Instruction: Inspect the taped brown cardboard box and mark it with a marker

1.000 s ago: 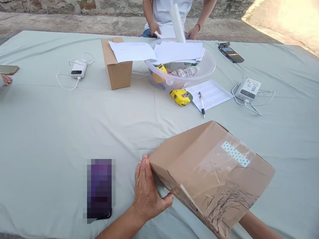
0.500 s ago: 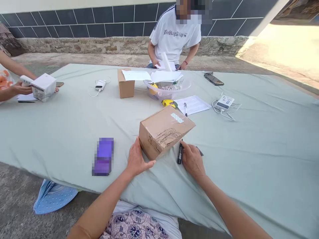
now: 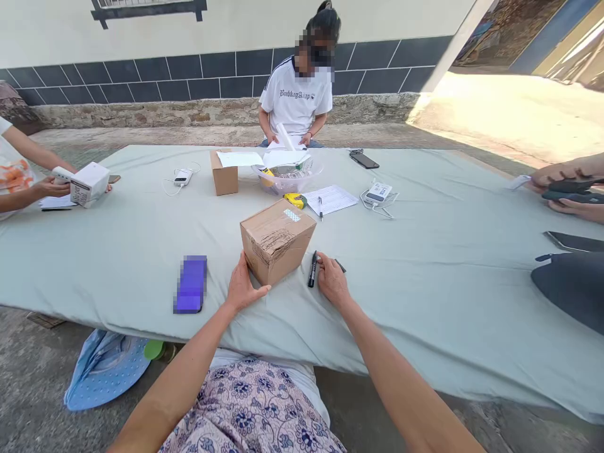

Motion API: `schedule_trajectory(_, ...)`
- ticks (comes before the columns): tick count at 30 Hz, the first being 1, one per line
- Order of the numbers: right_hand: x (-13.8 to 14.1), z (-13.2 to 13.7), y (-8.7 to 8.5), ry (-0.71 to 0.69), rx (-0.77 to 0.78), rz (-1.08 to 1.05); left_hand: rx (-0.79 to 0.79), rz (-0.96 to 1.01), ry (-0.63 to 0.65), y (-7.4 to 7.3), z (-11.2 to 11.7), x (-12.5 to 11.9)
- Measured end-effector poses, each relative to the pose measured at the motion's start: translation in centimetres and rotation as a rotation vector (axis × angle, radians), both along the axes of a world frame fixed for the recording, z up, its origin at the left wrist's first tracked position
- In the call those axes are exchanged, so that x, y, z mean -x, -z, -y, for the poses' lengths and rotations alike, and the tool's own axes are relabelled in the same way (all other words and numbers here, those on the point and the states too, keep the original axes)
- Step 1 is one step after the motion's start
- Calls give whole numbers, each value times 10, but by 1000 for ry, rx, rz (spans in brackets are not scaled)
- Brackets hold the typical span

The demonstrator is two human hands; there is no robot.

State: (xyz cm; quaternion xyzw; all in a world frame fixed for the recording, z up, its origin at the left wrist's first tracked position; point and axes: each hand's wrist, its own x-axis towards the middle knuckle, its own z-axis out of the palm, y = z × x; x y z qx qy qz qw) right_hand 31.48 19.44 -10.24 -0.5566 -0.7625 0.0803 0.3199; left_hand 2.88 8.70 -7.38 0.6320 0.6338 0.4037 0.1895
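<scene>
A cardboard box [image 3: 278, 242] is rested on the cloth-covered table [image 3: 448, 251], one corner turned toward the wearer, and is taken here as the centre of the clock. At seven to eight o'clock its side is met by the left hand [image 3: 243, 286], which is spread, the fingers laid along the cardboard and the thumb held apart near the lower corner. At four o'clock a black marker [image 3: 313, 269] is laid on the cloth. Just outside it is placed the right hand [image 3: 333, 281], loosely bent; whether the marker is touched or pinched cannot be told.

The step in hand is judged to be the steadying of the box while the marker is handled. For the marker to be lifted, thumb and fingertips would need to be closed around its barrel, with the box braced by the left hand.

Farther out, a yellow tape measure [image 3: 296, 200] is seen at one o'clock, a printed sheet [image 3: 337, 198] bearing a pen [image 3: 321, 209] at two, a plastic basin [image 3: 285, 184] at twelve, and a phone [image 3: 191, 286], blurred, at eight.
</scene>
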Motion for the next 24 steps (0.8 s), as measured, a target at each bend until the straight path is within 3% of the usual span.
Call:
schedule_trajectory(9, -11, 41, -7, 46, 56, -147, -3, -28, 1, 0, 8, 2)
schedule_trajectory(17, -23, 150, 3, 10, 26, -95, -6, -192, 0, 2, 27, 5)
schedule_trajectory(21, -43, 203, 13, -3, -89, 26, -4, -230, -1, 9, 52, 5)
schedule_trajectory(24, -58, 228, 17, 1, -136, 73, -4, -297, 24, 14, 79, 5)
